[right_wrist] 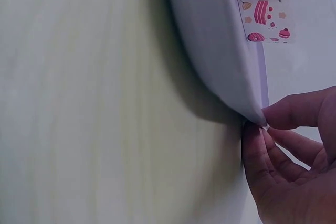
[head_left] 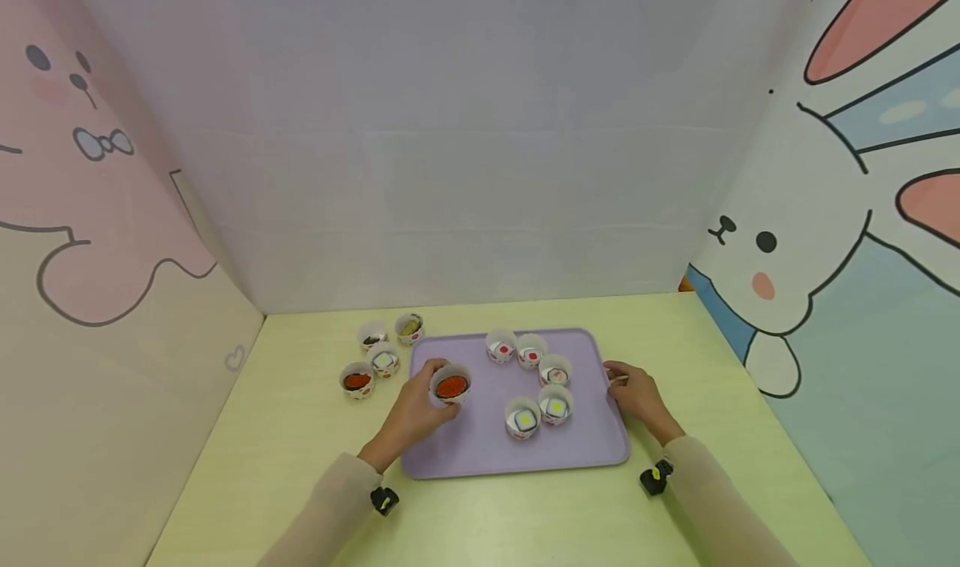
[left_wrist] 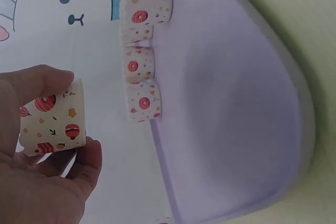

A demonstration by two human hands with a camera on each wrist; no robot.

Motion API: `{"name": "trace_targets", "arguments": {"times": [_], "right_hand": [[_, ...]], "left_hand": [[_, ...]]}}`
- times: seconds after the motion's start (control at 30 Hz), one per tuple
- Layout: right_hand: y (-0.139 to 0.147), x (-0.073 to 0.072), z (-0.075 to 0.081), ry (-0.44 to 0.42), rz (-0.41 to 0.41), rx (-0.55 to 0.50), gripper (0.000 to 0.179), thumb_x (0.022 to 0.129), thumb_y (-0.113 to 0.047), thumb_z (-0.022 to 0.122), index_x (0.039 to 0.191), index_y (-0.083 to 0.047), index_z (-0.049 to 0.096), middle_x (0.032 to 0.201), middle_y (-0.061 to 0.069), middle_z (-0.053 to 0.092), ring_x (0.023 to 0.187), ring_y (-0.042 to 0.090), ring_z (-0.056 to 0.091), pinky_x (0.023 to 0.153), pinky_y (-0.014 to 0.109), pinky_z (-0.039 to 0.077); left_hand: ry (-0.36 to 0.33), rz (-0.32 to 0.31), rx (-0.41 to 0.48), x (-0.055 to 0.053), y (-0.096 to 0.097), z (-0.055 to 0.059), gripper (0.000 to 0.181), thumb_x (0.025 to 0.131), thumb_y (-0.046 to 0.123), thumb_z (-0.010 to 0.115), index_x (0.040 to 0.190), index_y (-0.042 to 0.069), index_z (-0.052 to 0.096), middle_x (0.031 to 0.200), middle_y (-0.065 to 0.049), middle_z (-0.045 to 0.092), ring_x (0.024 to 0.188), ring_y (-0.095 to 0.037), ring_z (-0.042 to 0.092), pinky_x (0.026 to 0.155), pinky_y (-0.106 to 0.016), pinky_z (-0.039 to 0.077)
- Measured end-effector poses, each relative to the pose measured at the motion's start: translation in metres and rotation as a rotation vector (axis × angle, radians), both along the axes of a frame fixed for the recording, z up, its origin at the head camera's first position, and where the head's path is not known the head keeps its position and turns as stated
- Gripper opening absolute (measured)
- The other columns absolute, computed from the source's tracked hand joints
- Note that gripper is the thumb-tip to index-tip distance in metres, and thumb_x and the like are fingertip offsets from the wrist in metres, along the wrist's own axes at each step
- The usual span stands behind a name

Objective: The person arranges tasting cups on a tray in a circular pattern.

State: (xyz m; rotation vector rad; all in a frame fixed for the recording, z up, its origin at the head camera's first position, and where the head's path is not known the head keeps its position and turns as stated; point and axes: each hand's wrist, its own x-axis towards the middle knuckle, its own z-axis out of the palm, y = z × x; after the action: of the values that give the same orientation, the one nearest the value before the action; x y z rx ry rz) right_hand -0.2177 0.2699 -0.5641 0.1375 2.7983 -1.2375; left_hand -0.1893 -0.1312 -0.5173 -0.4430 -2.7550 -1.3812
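Note:
My left hand (head_left: 416, 406) grips a small paper baking cup (head_left: 452, 385) with a red-orange filling, above the left part of a lilac tray (head_left: 468, 454). In the left wrist view the thumb and fingers curl round the printed wall of this cup (left_wrist: 58, 121). My right hand (head_left: 639, 396) pinches the tray's right rim; the right wrist view has thumb and fingertips meeting at that rim (right_wrist: 244, 93). On the tray stand several matching cups: two with red-dotted contents (head_left: 532, 352), one with pale contents (head_left: 555, 373), and two with yellow-centred white contents (head_left: 522, 419).
Left of the tray, on the pale yellow-green table (head_left: 255, 467), stand several more cups: one with a red-orange filling (head_left: 357, 381), one yellow-centred (head_left: 384, 361), one dark inside (head_left: 372, 336), one greenish (head_left: 410, 328). A white wall (head_left: 480, 175) rises behind the table.

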Motion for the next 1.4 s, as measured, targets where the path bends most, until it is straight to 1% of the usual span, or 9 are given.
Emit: {"name": "trace_targets", "arguments": {"times": [0.23, 0.37, 0.47, 0.6, 0.87, 0.97, 1.03, 1.2, 1.4], "right_hand": [[0.0, -0.001, 0.0, -0.002, -0.001, 0.001, 0.053, 0.083, 0.001, 0.055, 0.137, 0.002, 0.054, 0.119, 0.023, 0.063, 0.092, 0.025, 0.063, 0.067, 0.028, 0.048], [0.0, -0.001, 0.0, 0.006, -0.003, 0.006, 0.053, 0.083, 0.001, 0.054, 0.136, 0.002, 0.054, 0.119, 0.022, 0.064, 0.092, 0.025, 0.063, 0.067, 0.028, 0.048], [0.0, -0.002, 0.0, 0.006, -0.008, 0.01, 0.053, 0.083, 0.001, 0.054, 0.135, 0.002, 0.055, 0.118, 0.022, 0.064, 0.092, 0.025, 0.062, 0.067, 0.028, 0.048], [0.0, -0.002, 0.0, 0.0, -0.009, 0.013, 0.053, 0.083, 0.001, 0.054, 0.136, 0.001, 0.055, 0.118, 0.021, 0.064, 0.093, 0.026, 0.063, 0.069, 0.028, 0.048], [0.0, -0.001, 0.0, -0.008, -0.01, 0.01, 0.054, 0.083, 0.001, 0.054, 0.137, 0.002, 0.054, 0.12, 0.022, 0.064, 0.095, 0.026, 0.063, 0.07, 0.029, 0.049], [0.0, -0.001, -0.001, -0.012, -0.012, 0.014, 0.053, 0.084, 0.0, 0.053, 0.137, 0.001, 0.054, 0.12, 0.022, 0.064, 0.095, 0.026, 0.063, 0.07, 0.03, 0.049], [0.001, -0.001, -0.002, -0.012, -0.01, 0.016, 0.053, 0.084, 0.0, 0.053, 0.137, 0.0, 0.054, 0.12, 0.021, 0.064, 0.096, 0.026, 0.063, 0.07, 0.029, 0.049], [0.001, -0.002, -0.002, 0.003, -0.011, 0.008, 0.053, 0.083, 0.001, 0.053, 0.136, 0.001, 0.055, 0.12, 0.022, 0.064, 0.095, 0.027, 0.063, 0.069, 0.028, 0.048], [0.001, -0.003, -0.002, -0.014, -0.017, 0.004, 0.054, 0.082, 0.001, 0.054, 0.136, 0.001, 0.055, 0.121, 0.021, 0.063, 0.093, 0.025, 0.062, 0.068, 0.027, 0.047]], "left_hand": [[-0.011, -0.051, -0.046, 0.004, 0.011, -0.019, 0.061, 0.075, 0.014, 0.081, 0.128, 0.015, 0.051, 0.117, -0.006, 0.066, 0.108, -0.022, 0.062, 0.094, -0.044, 0.048], [-0.009, -0.067, -0.071, 0.006, 0.017, -0.028, 0.061, 0.073, 0.013, 0.082, 0.126, 0.012, 0.05, 0.114, -0.007, 0.067, 0.103, -0.021, 0.063, 0.09, -0.041, 0.05], [-0.018, -0.078, -0.091, 0.008, 0.02, -0.032, 0.06, 0.073, 0.011, 0.082, 0.124, 0.011, 0.05, 0.113, -0.008, 0.067, 0.101, -0.021, 0.063, 0.088, -0.04, 0.051], [-0.051, -0.101, -0.106, 0.012, 0.024, -0.036, 0.059, 0.074, 0.009, 0.08, 0.125, 0.01, 0.049, 0.115, -0.012, 0.067, 0.101, -0.023, 0.063, 0.088, -0.041, 0.051], [-0.081, -0.121, -0.165, 0.017, 0.033, -0.047, 0.058, 0.073, 0.011, 0.079, 0.124, 0.011, 0.052, 0.111, -0.011, 0.066, 0.097, -0.021, 0.059, 0.083, -0.038, 0.049], [-0.099, -0.129, -0.176, 0.018, 0.036, -0.049, 0.058, 0.073, 0.01, 0.078, 0.125, 0.011, 0.051, 0.112, -0.011, 0.066, 0.098, -0.022, 0.06, 0.084, -0.039, 0.05], [-0.106, -0.13, -0.177, 0.019, 0.037, -0.05, 0.059, 0.074, 0.01, 0.078, 0.126, 0.011, 0.051, 0.113, -0.012, 0.065, 0.099, -0.023, 0.06, 0.086, -0.04, 0.05], [-0.101, -0.148, -0.169, 0.019, 0.04, -0.051, 0.062, 0.075, 0.01, 0.079, 0.13, 0.009, 0.05, 0.116, -0.012, 0.065, 0.103, -0.024, 0.061, 0.089, -0.042, 0.051], [-0.097, -0.19, -0.141, 0.018, 0.042, -0.053, 0.062, 0.073, 0.01, 0.079, 0.13, 0.009, 0.052, 0.117, -0.007, 0.066, 0.105, -0.02, 0.061, 0.092, -0.04, 0.05]]}}
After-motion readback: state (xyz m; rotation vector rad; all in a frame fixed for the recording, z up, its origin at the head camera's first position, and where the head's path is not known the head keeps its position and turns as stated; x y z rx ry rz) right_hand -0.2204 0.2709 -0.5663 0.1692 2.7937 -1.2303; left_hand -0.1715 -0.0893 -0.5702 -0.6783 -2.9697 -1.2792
